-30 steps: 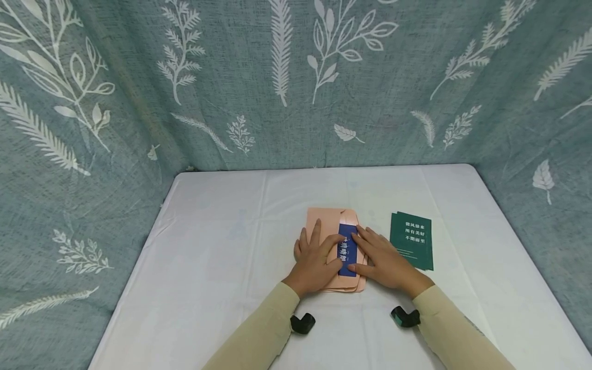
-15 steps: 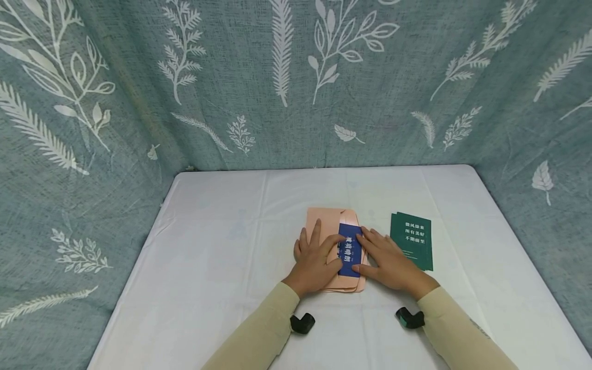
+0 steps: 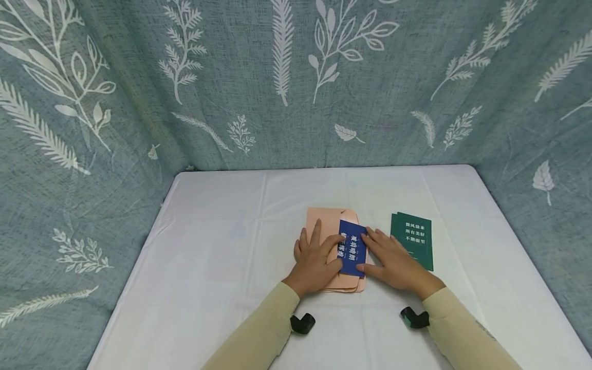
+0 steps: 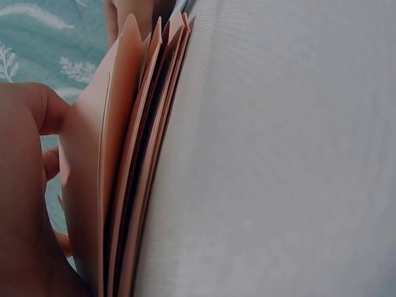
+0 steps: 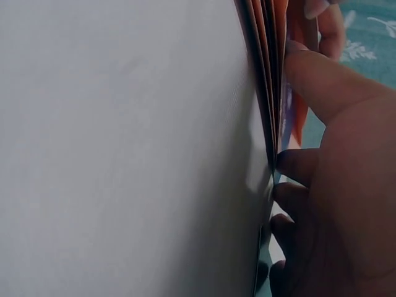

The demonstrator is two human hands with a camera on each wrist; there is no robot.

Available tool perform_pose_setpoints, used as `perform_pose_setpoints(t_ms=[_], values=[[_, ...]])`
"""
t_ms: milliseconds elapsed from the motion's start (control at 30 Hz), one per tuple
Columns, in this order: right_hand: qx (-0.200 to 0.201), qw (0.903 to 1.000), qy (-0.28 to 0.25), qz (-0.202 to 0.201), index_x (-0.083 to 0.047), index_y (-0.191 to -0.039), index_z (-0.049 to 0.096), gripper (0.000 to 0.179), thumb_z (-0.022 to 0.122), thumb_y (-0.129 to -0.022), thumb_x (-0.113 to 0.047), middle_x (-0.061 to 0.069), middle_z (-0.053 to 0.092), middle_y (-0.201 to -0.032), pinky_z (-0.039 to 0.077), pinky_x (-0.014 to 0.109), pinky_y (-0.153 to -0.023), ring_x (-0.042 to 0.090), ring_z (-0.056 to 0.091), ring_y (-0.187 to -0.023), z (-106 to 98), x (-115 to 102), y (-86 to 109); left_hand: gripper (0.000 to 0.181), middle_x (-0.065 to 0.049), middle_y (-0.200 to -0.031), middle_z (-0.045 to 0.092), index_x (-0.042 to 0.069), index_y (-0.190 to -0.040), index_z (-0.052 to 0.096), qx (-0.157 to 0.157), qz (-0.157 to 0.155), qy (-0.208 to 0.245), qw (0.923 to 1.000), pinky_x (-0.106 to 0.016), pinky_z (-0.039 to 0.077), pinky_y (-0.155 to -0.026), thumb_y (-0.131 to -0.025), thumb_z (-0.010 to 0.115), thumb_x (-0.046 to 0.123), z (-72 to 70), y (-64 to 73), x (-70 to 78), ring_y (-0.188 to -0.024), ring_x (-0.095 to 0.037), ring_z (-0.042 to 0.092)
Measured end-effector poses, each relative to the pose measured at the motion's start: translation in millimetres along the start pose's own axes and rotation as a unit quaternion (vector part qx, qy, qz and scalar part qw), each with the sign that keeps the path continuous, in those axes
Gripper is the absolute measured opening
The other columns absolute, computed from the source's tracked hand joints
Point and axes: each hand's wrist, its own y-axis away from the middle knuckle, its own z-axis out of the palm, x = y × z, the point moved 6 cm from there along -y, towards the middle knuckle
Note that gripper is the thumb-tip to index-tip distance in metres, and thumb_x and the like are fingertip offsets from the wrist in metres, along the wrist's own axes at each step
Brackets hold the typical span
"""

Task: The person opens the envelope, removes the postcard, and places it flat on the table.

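A small stack of pink envelopes [image 3: 324, 216] lies on the white table, seen edge-on in both wrist views. My left hand [image 3: 314, 259] rests spread on the top envelope, its thumb and bent index fingertip at the envelope's right edge. From under that edge a blue card [image 3: 353, 252] with white lettering sticks out, slightly tilted; its left part is hidden. My right hand [image 3: 393, 262] presses on the card's right side, thumb [image 5: 334, 83] and fingertips laid on it. Beyond the right hand lie green cards [image 3: 418, 241] with white print, overlapping one another.
The white-covered table [image 3: 222, 246] has its back edge against a blue-green leaf-patterned curtain [image 3: 296, 133], which also hangs at both sides. Black wrist devices [image 3: 302, 324] hang by the beige sleeves [image 3: 259, 329].
My right hand has moved right, and the blue card has slid farther out from the envelope and tilted, showing more lettering. The left hand has stayed in place.
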Motion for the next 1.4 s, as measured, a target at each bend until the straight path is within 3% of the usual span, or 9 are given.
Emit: perform_pose_setpoints(t_ms=[500, 633, 767, 900, 1000, 1100, 1200, 1300, 1400], values=[[0.009, 0.9998, -0.012, 0.016, -0.003, -0.17, 0.033, 0.095, 0.065, -0.104, -0.063, 0.018, 0.022, -0.178, 0.009, 0.061, -0.128, 0.041, 0.016, -0.163, -4, 9, 4.8, 0.059, -0.014, -0.182, 0.003, 0.035, -0.153, 0.06, 0.003, 0.005, 0.001, 1.0, -0.076, 0.0, -0.119, -0.095, 0.056, 0.038, 0.0, 0.5, -0.2, -0.159, -0.056, -0.007], [0.027, 0.9984, -0.046, 0.02, -0.005, -0.172, 0.03, 0.094, 0.066, -0.105, -0.06, 0.021, 0.019, -0.178, 0.017, 0.067, -0.124, 0.047, 0.017, -0.161, -12, 5, 6.8, 0.059, -0.013, -0.182, 0.003, 0.035, -0.153, 0.061, 0.004, 0.003, 0.005, 1.0, -0.075, -0.001, -0.12, -0.094, 0.057, 0.038, 0.1, 0.5, -0.7, -0.16, -0.056, -0.007], [0.078, 0.9893, -0.119, 0.032, -0.009, -0.173, 0.027, 0.088, 0.067, -0.108, -0.051, 0.021, 0.024, -0.176, 0.028, 0.07, -0.119, 0.049, 0.024, -0.158, -25, 4, 8.2, 0.059, -0.013, -0.182, 0.004, 0.035, -0.152, 0.061, 0.007, 0.001, 0.01, 0.9999, -0.075, -0.001, -0.12, -0.093, 0.058, 0.036, 0.2, 0.2, -0.9, -0.16, -0.055, -0.007], [0.119, 0.9632, -0.235, 0.053, -0.005, -0.172, 0.026, 0.082, 0.068, -0.11, -0.039, 0.023, 0.033, -0.172, 0.044, 0.064, -0.112, 0.048, 0.041, -0.151, -32, 8, 7.7, 0.059, -0.012, -0.182, 0.003, 0.035, -0.151, 0.062, 0.008, -0.002, 0.01, 0.9999, -0.074, -0.001, -0.12, -0.093, 0.058, 0.036, 0.7, -0.1, -1.4, -0.16, -0.054, -0.007], [0.119, 0.9289, -0.34, 0.083, -0.002, -0.171, 0.023, 0.08, 0.067, -0.111, -0.031, 0.025, 0.036, -0.169, 0.055, 0.055, -0.102, 0.048, 0.048, -0.145, -32, 12, 6.4, 0.058, -0.013, -0.182, 0.004, 0.035, -0.151, 0.062, 0.009, -0.001, 0.011, 0.9999, -0.074, -0.001, -0.12, -0.093, 0.058, 0.035, -0.3, 0.4, -0.7, -0.16, -0.055, -0.006], [0.105, 0.8856, -0.435, 0.125, -0.002, -0.171, 0.019, 0.079, 0.064, -0.112, -0.027, 0.028, 0.037, -0.167, 0.059, 0.046, -0.096, 0.048, 0.051, -0.142, -26, 13, 5.8, 0.057, -0.014, -0.181, 0.007, 0.033, -0.151, 0.062, 0.014, 0.002, 0.013, 0.9998, -0.075, 0.0, -0.12, -0.094, 0.058, 0.033, -1.3, 0.9, 0.1, -0.16, -0.055, -0.005], [0.089, 0.851, -0.493, 0.156, -0.002, -0.171, 0.019, 0.078, 0.064, -0.112, -0.027, 0.029, 0.038, -0.165, 0.059, 0.048, -0.097, 0.046, 0.055, -0.138, -18, 11, 4.9, 0.057, -0.015, -0.181, 0.008, 0.033, -0.15, 0.062, 0.015, 0.003, 0.014, 0.9998, -0.075, 0.001, -0.12, -0.094, 0.058, 0.032, -1.4, 0.8, 0.0, -0.16, -0.056, -0.004], [0.074, 0.8316, -0.524, 0.169, -0.003, -0.171, 0.021, 0.078, 0.064, -0.112, -0.03, 0.028, 0.042, -0.161, 0.059, 0.048, -0.097, 0.04, 0.059, -0.132, -10, 8, 3.0, 0.057, -0.014, -0.181, 0.007, 0.034, -0.151, 0.061, 0.012, -0.002, 0.014, 0.9998, -0.075, 0.001, -0.12, -0.094, 0.058, 0.033, -1.0, 0.5, -0.4, -0.16, -0.055, -0.005], [0.07, 0.8243, -0.536, 0.168, -0.003, -0.17, 0.023, 0.076, 0.065, -0.112, -0.029, 0.029, 0.049, -0.154, 0.06, 0.048, -0.094, 0.035, 0.065, -0.124, -4, 7, 0.2, 0.058, -0.014, -0.181, 0.007, 0.034, -0.151, 0.061, 0.01, -0.003, 0.013, 0.9999, -0.075, 0.001, -0.12, -0.093, 0.058, 0.033, -0.3, 0.0, -0.6, -0.16, -0.055, -0.005]])
